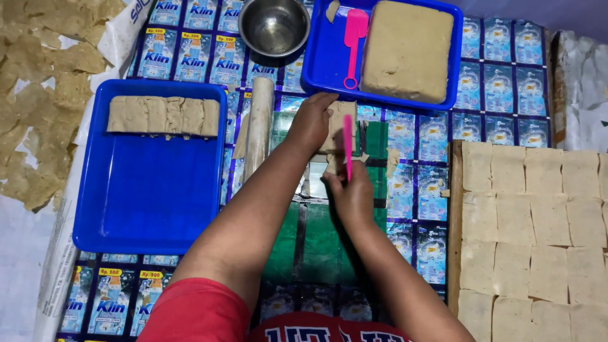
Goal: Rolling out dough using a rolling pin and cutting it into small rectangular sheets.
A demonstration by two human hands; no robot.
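We see the right hand closed around a pink plastic knife, blade on a dough slab mid-table. Left hand lies flat, fingers spread, pinning the slab. Beyond: blue tray with dough block, pink scraper, steel bowl.

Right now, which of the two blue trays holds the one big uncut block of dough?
The far blue tray, beside the steel bowl; it also holds a pink scraper. The near-left tray holds only a row of cut pieces.
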